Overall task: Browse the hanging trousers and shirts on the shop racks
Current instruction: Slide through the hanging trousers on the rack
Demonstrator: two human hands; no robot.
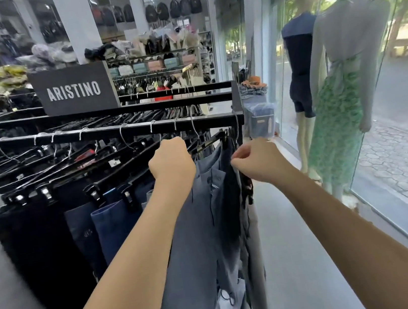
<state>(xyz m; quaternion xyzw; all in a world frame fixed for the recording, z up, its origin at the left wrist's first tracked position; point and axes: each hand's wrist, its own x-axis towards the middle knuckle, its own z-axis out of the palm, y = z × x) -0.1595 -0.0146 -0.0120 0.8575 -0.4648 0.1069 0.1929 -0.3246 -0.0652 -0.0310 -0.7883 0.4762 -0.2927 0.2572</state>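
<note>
A black rack rail (104, 133) carries several trousers on black clip hangers. Grey-blue trousers (196, 234) hang near the rail's right end, with dark navy and black pairs (52, 243) to their left. My left hand (171, 163) is curled round the top of a hanger just left of the grey-blue trousers. My right hand (255, 161) pinches the waist edge of a dark pair (233, 197) at the rack's right end. The fingertips of both hands are hidden behind the hands or the cloth.
A black ARISTINO sign (74, 90) stands on the rack top. Two dressed mannequins (342, 96) stand at the glass shopfront on the right. More racks and bag shelves (157, 63) fill the back. A grey floor aisle (293, 260) runs between rack and window.
</note>
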